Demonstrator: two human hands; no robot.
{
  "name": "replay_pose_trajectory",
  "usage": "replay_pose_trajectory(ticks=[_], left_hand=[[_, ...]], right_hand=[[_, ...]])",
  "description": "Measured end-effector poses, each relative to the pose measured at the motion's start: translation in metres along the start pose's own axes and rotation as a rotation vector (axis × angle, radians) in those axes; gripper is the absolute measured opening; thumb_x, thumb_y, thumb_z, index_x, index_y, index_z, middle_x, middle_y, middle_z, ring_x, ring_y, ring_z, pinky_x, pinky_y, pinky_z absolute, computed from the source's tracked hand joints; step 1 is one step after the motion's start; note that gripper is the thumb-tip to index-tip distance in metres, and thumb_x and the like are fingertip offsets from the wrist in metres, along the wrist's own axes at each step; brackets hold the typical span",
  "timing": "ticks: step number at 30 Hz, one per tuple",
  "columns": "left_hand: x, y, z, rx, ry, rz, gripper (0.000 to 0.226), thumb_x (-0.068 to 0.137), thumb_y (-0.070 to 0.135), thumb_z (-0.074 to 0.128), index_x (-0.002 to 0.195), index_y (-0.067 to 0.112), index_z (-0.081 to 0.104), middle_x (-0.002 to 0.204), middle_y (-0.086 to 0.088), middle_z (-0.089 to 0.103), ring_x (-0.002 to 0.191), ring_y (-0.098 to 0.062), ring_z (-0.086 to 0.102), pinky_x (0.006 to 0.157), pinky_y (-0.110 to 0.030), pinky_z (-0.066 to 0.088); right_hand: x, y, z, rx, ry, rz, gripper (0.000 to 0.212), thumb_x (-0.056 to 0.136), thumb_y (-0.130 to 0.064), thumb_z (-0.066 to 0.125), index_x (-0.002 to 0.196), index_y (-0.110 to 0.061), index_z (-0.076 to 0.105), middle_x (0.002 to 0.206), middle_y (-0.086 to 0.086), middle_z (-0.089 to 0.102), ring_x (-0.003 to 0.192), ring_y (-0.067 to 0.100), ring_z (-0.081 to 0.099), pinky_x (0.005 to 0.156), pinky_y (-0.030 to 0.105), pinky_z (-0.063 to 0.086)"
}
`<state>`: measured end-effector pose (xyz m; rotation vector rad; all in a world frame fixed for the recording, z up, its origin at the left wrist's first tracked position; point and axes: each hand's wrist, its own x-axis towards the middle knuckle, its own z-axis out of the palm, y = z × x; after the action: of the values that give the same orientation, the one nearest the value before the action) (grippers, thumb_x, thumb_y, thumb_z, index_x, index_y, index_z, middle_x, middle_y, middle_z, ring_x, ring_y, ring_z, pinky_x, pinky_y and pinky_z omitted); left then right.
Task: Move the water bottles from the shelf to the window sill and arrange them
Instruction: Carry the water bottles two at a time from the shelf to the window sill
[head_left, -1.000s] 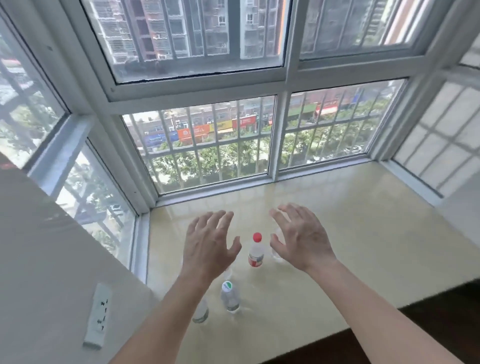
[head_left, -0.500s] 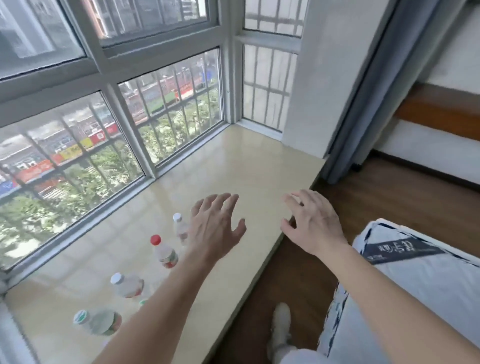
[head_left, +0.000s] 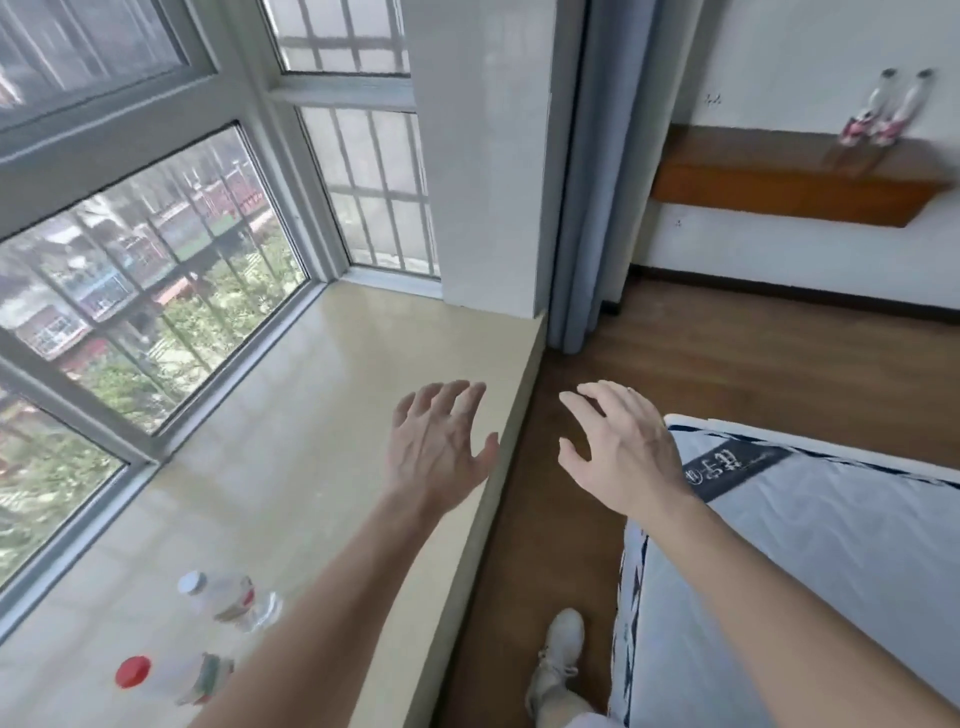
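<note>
Two clear water bottles stand on the cream window sill (head_left: 322, 415) at the lower left: one with a white cap (head_left: 226, 600) and one with a red cap (head_left: 166, 678). My left hand (head_left: 441, 447) hovers over the sill's front edge, fingers spread and empty. My right hand (head_left: 621, 447) floats over the wooden floor, also spread and empty. At the far upper right, two more bottles with pink labels (head_left: 878, 111) stand on a brown wooden shelf (head_left: 779, 187) fixed to the wall.
A white mattress (head_left: 805, 571) with a dark label lies at the lower right. A grey-blue curtain (head_left: 587, 182) hangs beside a white pillar (head_left: 483, 156). A white shoe (head_left: 558, 660) stands on the wooden floor (head_left: 753, 364) between sill and mattress.
The view has swung right, away from the window toward the room. The sill bottles slid to the lower left and the shelf with two bottles came into sight. Both hands stay spread and empty.
</note>
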<state>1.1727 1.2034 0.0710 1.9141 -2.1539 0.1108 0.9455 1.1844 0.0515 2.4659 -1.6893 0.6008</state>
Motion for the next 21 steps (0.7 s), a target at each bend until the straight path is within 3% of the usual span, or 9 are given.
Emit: replay_pose_trajectory(ticks=[10,15,21], left_hand=[[0.204,0.068,0.052,-0.023,0.039,0.073,0.054,0.084,0.049,0.055,0.132,0.024,0.053,0.136,0.001,0.057,0.122,-0.026,0.053,0.103,-0.044,0.041],[0.275,0.091,0.069,-0.030,0.025,0.098,0.057,0.085,0.052,0.049,0.136,0.025,0.050,0.135,0.002,0.057,0.123,-0.024,0.052,0.104,-0.042,0.039],[0.356,0.112,0.096,-0.057,0.045,0.155,0.050,0.082,0.050,0.051,0.126,0.026,0.055,0.130,0.005,0.058,0.117,-0.023,0.055,0.098,-0.041,0.043]], right_hand=[[0.135,0.147,0.026,-0.004,0.034,0.081,0.046,0.083,-0.035,0.063,0.123,-0.014,0.067,0.119,0.008,0.065,0.117,0.028,0.058,0.102,0.046,0.046],[0.182,0.200,0.033,0.001,0.051,0.114,0.044,0.080,-0.034,0.067,0.119,-0.015,0.068,0.117,0.006,0.065,0.115,0.028,0.059,0.101,0.046,0.047],[0.234,0.255,0.048,-0.003,0.065,0.163,0.043,0.077,-0.033,0.066,0.116,-0.015,0.069,0.113,0.005,0.065,0.111,0.028,0.060,0.099,0.047,0.049]])
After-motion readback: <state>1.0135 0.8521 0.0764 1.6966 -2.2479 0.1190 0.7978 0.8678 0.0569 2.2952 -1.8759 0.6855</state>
